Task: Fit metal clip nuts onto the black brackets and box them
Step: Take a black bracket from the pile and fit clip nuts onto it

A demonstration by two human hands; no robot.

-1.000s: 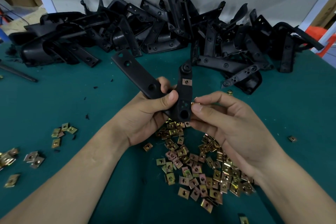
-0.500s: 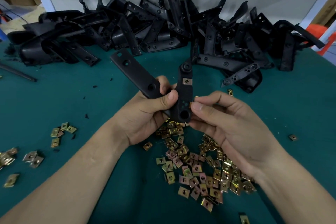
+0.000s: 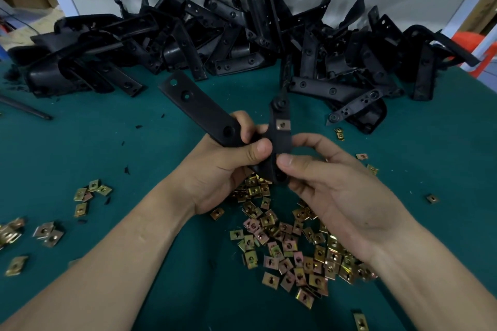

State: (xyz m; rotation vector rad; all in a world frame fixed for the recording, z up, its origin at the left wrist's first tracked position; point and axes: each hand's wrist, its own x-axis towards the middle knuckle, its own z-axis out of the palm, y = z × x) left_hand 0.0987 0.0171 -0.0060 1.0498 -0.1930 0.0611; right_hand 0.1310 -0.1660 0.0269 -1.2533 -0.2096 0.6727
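**Both hands on one bracket, one clip nut seated**

Head view. My left hand (image 3: 215, 169) is closed around a black bracket (image 3: 204, 113), a two-armed piece bent into a V, and holds it up above the table (image 3: 80, 148). My fingers wrap the bend from behind and my thumb lies across the front. One long flat arm, pierced with holes, runs up and away to the left of this hand. The other arm stands nearly upright just to the right of my left thumb. On that upright arm, a little above my thumb, a metal clip nut (image 3: 283, 124) sits flat against the black plastic.

My right hand (image 3: 336, 188) pinches the same upright arm below the fitted nut, with the thumb on the front and the forefinger curled behind. Its other fingers are loosely bent. Whether another nut lies under those fingertips I cannot tell.

Beneath both hands, and spreading under my right wrist, loose clip nuts (image 3: 290, 247) lie scattered on the green table. A small cluster of nuts (image 3: 91, 193) lies well to the left of my left forearm, and a single nut (image 3: 432, 198) lies well to the right of my right hand. Beyond both hands, along the far side of the table, a tangled heap of brackets (image 3: 242, 43) lies apart from the one I hold. A dark rod (image 3: 24, 110) lies far to the left of my left hand.
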